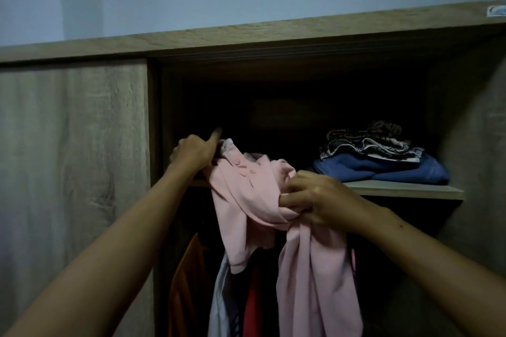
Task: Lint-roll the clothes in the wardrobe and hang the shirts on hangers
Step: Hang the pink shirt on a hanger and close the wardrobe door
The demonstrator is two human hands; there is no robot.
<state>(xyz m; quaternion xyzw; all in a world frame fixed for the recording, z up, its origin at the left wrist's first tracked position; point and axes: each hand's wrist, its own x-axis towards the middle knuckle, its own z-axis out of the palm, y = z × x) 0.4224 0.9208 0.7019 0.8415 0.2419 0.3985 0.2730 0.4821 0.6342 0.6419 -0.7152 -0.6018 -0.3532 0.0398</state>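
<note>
A pale pink buttoned shirt point(246, 200) hangs crumpled between both hands in front of the open wardrobe. My left hand point(193, 153) grips its collar end at the shelf's left edge, with one finger sticking up. My right hand point(312, 197) bunches the shirt's middle in curled fingers just before the shelf front. The rest of the shirt droops down over the hanging clothes. No lint roller or hanger is in view.
The wardrobe shelf point(405, 190) carries a folded blue garment point(383, 169) with patterned black-and-white cloth point(369, 139) on top. Below hang an orange garment point(189, 282), a white one point(221, 295) and a red one point(253, 306). A closed wooden door point(74, 159) is at left.
</note>
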